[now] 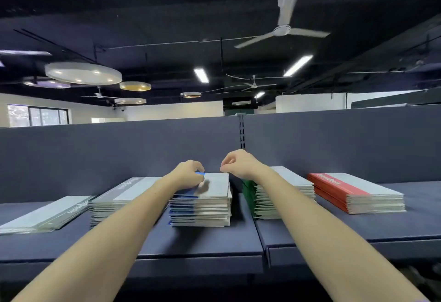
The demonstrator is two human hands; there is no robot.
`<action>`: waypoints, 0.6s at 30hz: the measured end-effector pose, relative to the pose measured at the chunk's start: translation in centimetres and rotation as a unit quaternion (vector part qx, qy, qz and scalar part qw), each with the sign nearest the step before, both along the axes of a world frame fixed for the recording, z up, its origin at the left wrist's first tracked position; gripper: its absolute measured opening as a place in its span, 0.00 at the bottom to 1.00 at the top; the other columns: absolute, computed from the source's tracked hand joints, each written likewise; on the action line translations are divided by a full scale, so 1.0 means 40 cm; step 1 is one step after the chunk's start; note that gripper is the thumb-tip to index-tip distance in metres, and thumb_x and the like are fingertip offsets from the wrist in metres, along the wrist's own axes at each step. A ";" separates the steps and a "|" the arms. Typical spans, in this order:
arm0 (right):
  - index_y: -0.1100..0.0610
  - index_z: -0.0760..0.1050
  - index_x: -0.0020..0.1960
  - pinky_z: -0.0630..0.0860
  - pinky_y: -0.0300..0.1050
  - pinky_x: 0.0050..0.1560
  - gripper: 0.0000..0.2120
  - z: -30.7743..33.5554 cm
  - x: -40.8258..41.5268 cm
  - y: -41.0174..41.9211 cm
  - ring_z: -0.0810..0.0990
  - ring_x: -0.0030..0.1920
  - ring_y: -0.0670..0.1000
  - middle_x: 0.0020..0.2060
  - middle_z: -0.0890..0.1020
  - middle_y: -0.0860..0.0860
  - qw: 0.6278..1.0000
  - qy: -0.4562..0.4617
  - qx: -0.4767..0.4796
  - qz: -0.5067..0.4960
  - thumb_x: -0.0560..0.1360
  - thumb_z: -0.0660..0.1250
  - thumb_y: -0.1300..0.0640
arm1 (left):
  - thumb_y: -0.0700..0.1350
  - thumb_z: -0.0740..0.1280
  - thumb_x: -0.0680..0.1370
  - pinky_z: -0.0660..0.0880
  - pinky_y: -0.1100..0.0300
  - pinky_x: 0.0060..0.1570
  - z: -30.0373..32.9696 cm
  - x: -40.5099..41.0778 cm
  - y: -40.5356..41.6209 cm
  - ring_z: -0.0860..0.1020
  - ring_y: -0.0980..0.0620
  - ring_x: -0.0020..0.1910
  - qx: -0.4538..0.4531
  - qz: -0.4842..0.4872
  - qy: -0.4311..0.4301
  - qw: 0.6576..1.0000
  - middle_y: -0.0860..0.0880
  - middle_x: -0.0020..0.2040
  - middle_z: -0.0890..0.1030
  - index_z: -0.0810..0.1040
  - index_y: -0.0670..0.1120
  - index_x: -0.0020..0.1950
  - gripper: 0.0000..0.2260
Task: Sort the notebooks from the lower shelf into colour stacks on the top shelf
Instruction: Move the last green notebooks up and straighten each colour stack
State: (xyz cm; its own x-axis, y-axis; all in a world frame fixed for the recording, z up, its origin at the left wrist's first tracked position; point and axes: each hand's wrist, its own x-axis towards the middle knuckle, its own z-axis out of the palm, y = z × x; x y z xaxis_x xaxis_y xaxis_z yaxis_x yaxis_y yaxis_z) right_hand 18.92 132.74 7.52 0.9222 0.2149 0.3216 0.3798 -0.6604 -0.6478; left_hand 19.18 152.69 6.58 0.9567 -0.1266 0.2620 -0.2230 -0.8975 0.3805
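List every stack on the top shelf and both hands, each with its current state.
Pale green stack: far left, low and slanted.
Grey stack: squared, untouched.
Blue stack: tall, top notebook slightly askew.
Green stack: partly hidden behind the right forearm.
Red stack: neat, untouched.
Left hand: fingers curled on the blue stack's top notebook.
Right hand: raised off the stacks, fingers loosely curled, holding nothing.
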 end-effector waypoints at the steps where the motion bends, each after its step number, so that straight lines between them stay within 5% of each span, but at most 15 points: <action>1: 0.56 0.79 0.52 0.71 0.44 0.48 0.08 -0.014 0.003 0.026 0.79 0.50 0.52 0.48 0.81 0.49 1.000 0.009 -0.008 -0.009 0.76 0.68 0.55 | 0.47 0.66 0.77 0.71 0.56 0.58 -0.004 0.001 0.019 0.75 0.49 0.59 0.006 -0.003 0.014 1.000 0.51 0.61 0.78 0.78 0.50 0.62 0.14; 3: 0.56 0.75 0.53 0.68 0.44 0.46 0.07 -0.048 0.008 0.069 0.76 0.49 0.55 0.48 0.77 0.51 0.998 0.024 -0.032 -0.045 0.77 0.65 0.57 | 0.52 0.68 0.77 0.72 0.53 0.62 -0.021 0.008 0.040 0.75 0.48 0.61 -0.005 -0.011 0.040 0.999 0.51 0.63 0.77 0.77 0.52 0.64 0.16; 6: 0.60 0.67 0.68 0.70 0.45 0.51 0.20 -0.106 0.023 0.104 0.75 0.59 0.56 0.61 0.74 0.55 0.992 0.075 0.014 -0.095 0.78 0.62 0.56 | 0.49 0.68 0.78 0.68 0.58 0.60 -0.049 0.023 0.049 0.73 0.48 0.64 -0.074 -0.023 0.032 0.996 0.49 0.70 0.72 0.70 0.49 0.72 0.22; 9: 0.55 0.70 0.56 0.66 0.45 0.38 0.11 -0.160 0.041 0.117 0.73 0.43 0.50 0.45 0.74 0.51 0.975 0.130 0.164 -0.070 0.77 0.66 0.54 | 0.46 0.69 0.78 0.65 0.59 0.54 -0.063 0.038 0.055 0.71 0.48 0.60 -0.194 -0.018 0.064 0.979 0.46 0.68 0.70 0.58 0.47 0.79 0.32; 11: 0.64 0.70 0.60 0.67 0.44 0.38 0.17 -0.174 0.044 0.117 0.76 0.43 0.51 0.44 0.75 0.53 0.950 0.160 0.262 -0.054 0.76 0.68 0.57 | 0.47 0.70 0.76 0.68 0.58 0.47 -0.071 0.057 0.061 0.72 0.48 0.51 -0.256 0.006 0.093 0.962 0.47 0.56 0.71 0.56 0.46 0.79 0.36; 14: 0.63 0.68 0.55 0.73 0.45 0.47 0.10 -0.170 0.035 0.120 0.78 0.49 0.49 0.44 0.78 0.53 0.938 0.161 0.305 -0.043 0.79 0.66 0.59 | 0.49 0.70 0.75 0.65 0.59 0.36 -0.073 0.063 0.061 0.70 0.49 0.45 -0.214 0.028 0.097 0.972 0.45 0.54 0.75 0.61 0.45 0.76 0.33; 16: 0.60 0.71 0.59 0.75 0.47 0.52 0.18 -0.162 0.045 0.119 0.80 0.51 0.54 0.52 0.80 0.54 0.949 0.166 0.261 -0.068 0.74 0.70 0.52 | 0.48 0.69 0.76 0.65 0.60 0.38 -0.069 0.059 0.054 0.69 0.49 0.50 -0.164 0.007 0.088 0.982 0.48 0.61 0.73 0.66 0.46 0.73 0.27; 18: 0.57 0.70 0.58 0.72 0.46 0.49 0.19 -0.157 0.053 0.119 0.77 0.50 0.55 0.52 0.78 0.54 0.962 0.162 0.196 -0.098 0.74 0.70 0.49 | 0.46 0.68 0.76 0.66 0.60 0.40 -0.071 0.060 0.047 0.69 0.49 0.51 -0.138 -0.013 0.071 0.988 0.52 0.56 0.71 0.74 0.47 0.62 0.16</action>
State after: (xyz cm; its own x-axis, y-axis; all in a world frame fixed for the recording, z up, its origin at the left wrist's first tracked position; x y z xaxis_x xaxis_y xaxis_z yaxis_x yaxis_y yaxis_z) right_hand 21.05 137.50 1.23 0.9982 -0.0518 0.0307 0.0088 -0.3789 -0.9254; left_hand 21.58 154.58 3.76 0.9835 -0.0944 0.1543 -0.1722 -0.7497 0.6390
